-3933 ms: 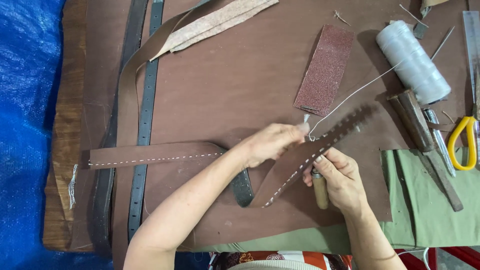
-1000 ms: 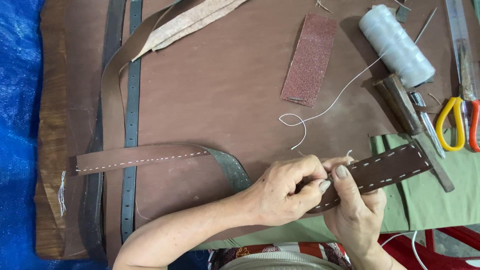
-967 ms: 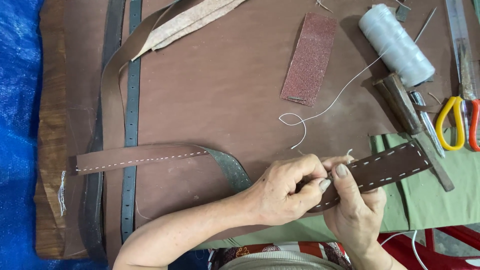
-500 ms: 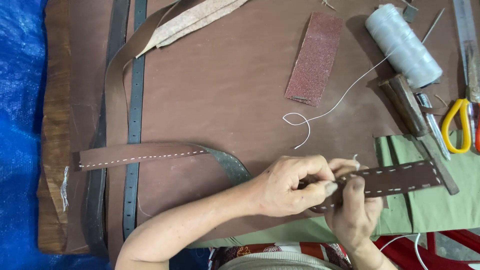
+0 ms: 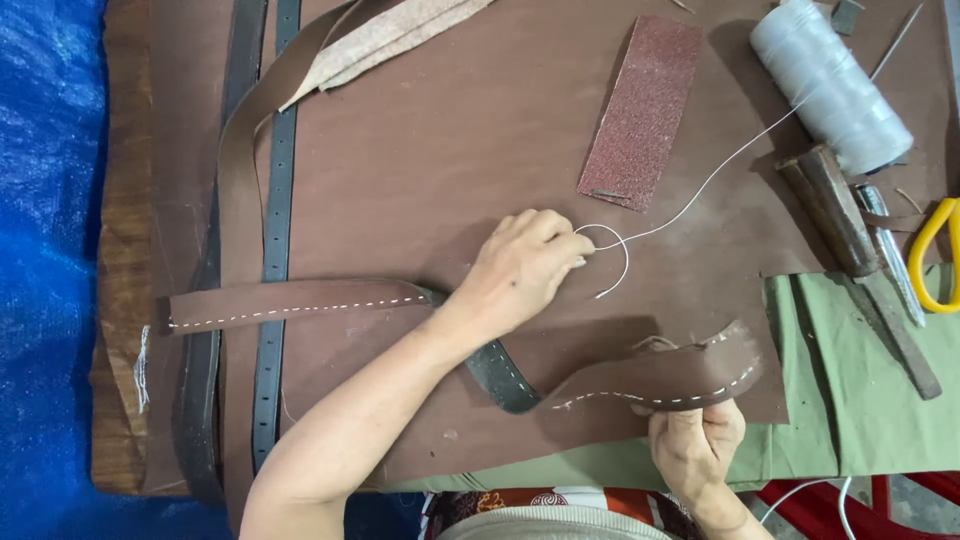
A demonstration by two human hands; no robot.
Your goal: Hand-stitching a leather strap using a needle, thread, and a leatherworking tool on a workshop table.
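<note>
Thread (image 5: 700, 190) runs white from the spool (image 5: 830, 85) at the table's far right corner down to a loop near the middle, and I see my left hand (image 5: 520, 270) with its fingers pinched together on that loop. My right hand (image 5: 695, 445) is clamped on the stitched brown leather strap (image 5: 650, 380) by the table's near edge, lifting its end. A strip of sandpaper (image 5: 640, 110) lies beyond the loop, toward the far edge.
</note>
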